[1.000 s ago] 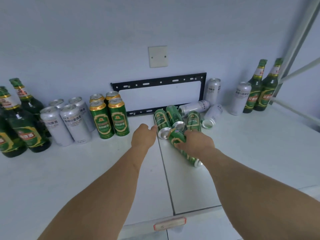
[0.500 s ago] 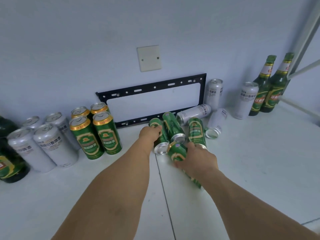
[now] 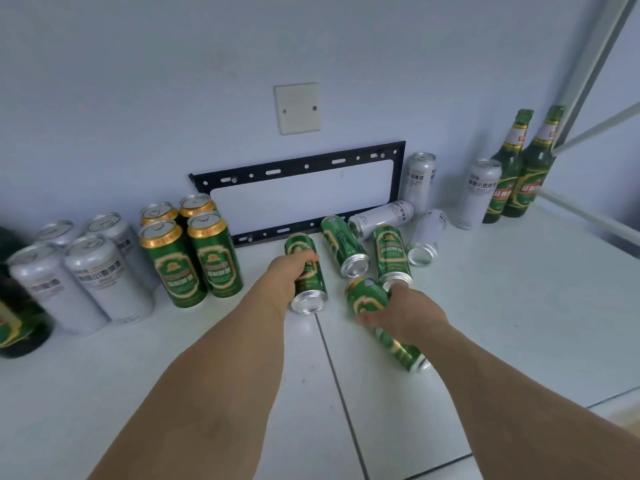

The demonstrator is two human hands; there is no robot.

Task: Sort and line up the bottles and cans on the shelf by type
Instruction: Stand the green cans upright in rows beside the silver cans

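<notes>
Several green cans lie on their sides at the middle of the white shelf [image 3: 519, 306]. My left hand [image 3: 287, 278] grips one lying green can [image 3: 308, 285], its silver base toward me. My right hand [image 3: 405, 313] grips another green can [image 3: 365, 297], tilted with its top end raised. Two more green cans [image 3: 344, 245] [image 3: 391, 254] lie just behind. Two silver cans [image 3: 382, 216] [image 3: 427, 237] lie behind those. Standing green cans [image 3: 194, 258] and standing silver cans [image 3: 86, 275] are grouped at the left.
Two silver cans [image 3: 419, 178] [image 3: 479, 192] and two green bottles [image 3: 523, 168] stand at the back right. A dark green bottle [image 3: 17, 317] is cut off at the left edge. A black metal bracket [image 3: 298, 164] leans on the wall. A white rail [image 3: 588, 126] crosses the right.
My left hand has closed around a lying green can. My right hand has tipped its can's top end up. The view has shifted a little to the right.
</notes>
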